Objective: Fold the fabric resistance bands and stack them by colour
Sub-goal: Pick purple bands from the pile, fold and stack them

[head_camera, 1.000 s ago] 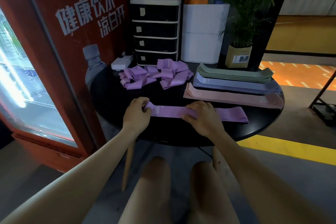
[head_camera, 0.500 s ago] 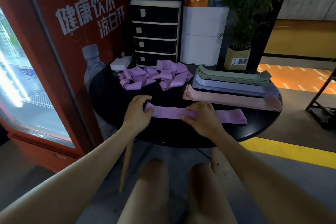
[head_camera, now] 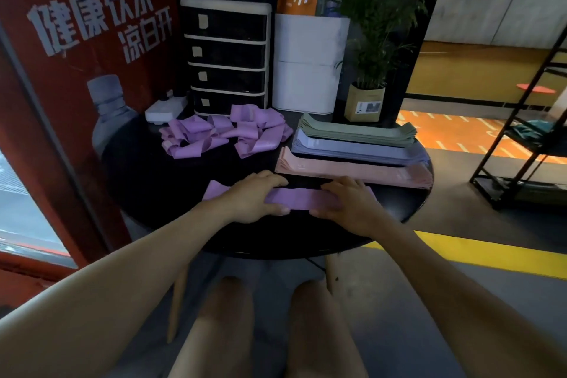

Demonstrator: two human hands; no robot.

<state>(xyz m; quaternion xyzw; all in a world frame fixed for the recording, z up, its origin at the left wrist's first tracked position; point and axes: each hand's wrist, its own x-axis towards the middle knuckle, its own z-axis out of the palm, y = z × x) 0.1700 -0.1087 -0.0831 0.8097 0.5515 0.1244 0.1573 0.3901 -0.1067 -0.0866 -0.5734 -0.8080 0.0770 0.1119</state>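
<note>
A long purple band (head_camera: pixel 302 202) lies flat across the front of the round black table (head_camera: pixel 147 184). My left hand (head_camera: pixel 256 195) grips it near its middle, thumb on the near edge and fingers over the far edge. Close beside it, my right hand (head_camera: pixel 348 204) holds the band the same way. The band's two ends stick out past both hands. A loose heap of purple bands (head_camera: pixel 221 138) lies at the back left. On the right are flat stacks of green bands (head_camera: pixel 359 132), blue bands (head_camera: pixel 352 151) and pink bands (head_camera: pixel 352 171).
A black drawer unit (head_camera: pixel 227 58), a white box (head_camera: pixel 310 64), a potted plant (head_camera: pixel 363 103) and a white power strip (head_camera: pixel 164 109) stand at the table's back. A red drinks cooler (head_camera: pixel 76 70) is at the left, a black rack (head_camera: pixel 527 132) at the right.
My left hand has slid right along the purple band from its left end toward the middle, close to my right hand. The view has shifted to the right.
</note>
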